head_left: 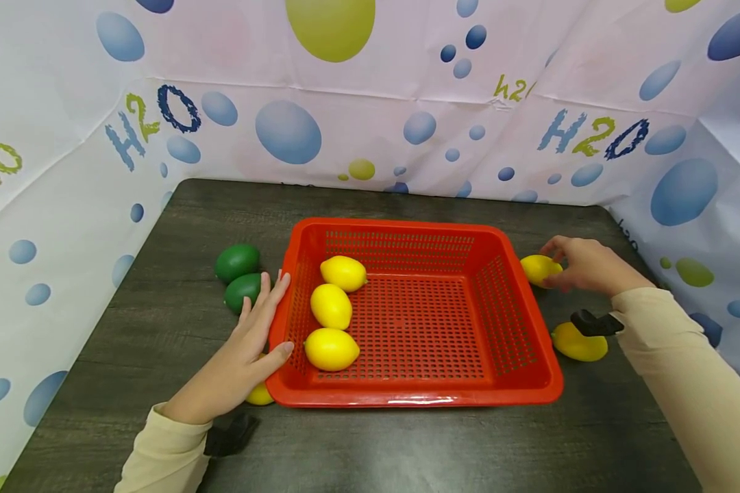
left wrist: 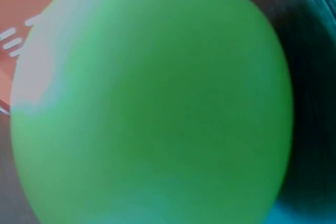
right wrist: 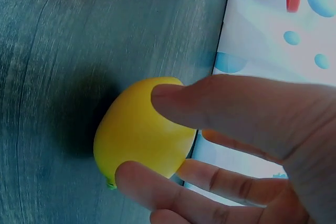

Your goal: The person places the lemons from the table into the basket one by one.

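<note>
My left hand (head_left: 240, 363) rests on the left rim of a red plastic basket (head_left: 407, 398), its fingers extended. Two green lemons (head_left: 237, 263) lie beside its fingertips, and a yellow lemon shows partly under the hand. A green rounded surface (left wrist: 157, 103) fills the left wrist view, too close to tell which piece it is. Right of the basket, my right hand (head_left: 592, 263) holds a yellow lemon (right wrist: 139, 135) between thumb and fingers, over the dark tabletop. Three yellow lemons (head_left: 331, 307) lie in a row along the basket's left side.
Another yellow lemon (head_left: 580, 342) lies on the dark wooden table (head_left: 129, 329) below the right wrist, close to the basket's right wall. A printed sheet (head_left: 382, 89) with bubbles and lettering rises behind the table and along both sides.
</note>
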Motion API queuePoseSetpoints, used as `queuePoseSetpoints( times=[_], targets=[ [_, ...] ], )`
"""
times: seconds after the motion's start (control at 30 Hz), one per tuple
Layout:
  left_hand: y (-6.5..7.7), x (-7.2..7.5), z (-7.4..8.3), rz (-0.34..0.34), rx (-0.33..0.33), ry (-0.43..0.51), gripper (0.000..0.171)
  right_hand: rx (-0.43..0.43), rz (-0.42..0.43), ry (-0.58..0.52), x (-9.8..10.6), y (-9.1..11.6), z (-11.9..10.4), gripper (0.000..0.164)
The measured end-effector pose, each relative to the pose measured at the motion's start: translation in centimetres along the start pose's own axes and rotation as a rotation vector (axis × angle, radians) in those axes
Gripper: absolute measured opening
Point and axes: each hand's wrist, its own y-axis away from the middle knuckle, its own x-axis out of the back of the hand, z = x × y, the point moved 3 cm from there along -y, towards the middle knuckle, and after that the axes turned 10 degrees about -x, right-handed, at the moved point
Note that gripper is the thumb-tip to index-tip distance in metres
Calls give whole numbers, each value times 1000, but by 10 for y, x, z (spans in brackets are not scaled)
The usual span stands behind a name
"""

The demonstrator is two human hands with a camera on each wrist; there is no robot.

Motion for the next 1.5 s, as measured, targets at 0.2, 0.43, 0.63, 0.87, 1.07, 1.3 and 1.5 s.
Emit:
queuePoseSetpoints(
  times=[0.2,0.43,0.63,0.87,1.07,1.3,1.5],
  targets=[
    [-1,0,0,-2,-8,-2,84,-10,-2,-1,1,-2,0,57],
    [-2,1,1,-5,-8,4,84,-2,-112,-76,-7,-6,2,57],
    [-3,0,1,-7,-18,6,84,-8,-216,-136,-19,-10,3,63],
    [-3,0,1,-7,-16,6,84,1,-207,-151,-20,-9,2,62],
    [-3,-1,1,-6,-15,3,84,2,-206,-147,-20,-8,0,62],
    [-2,-1,0,-8,4,1,84,-4,-226,-140,-20,-6,-1,65],
    [0,-1,-1,-5,24,-2,84,8,-184,-140,-16,-6,2,68]
  ],
)
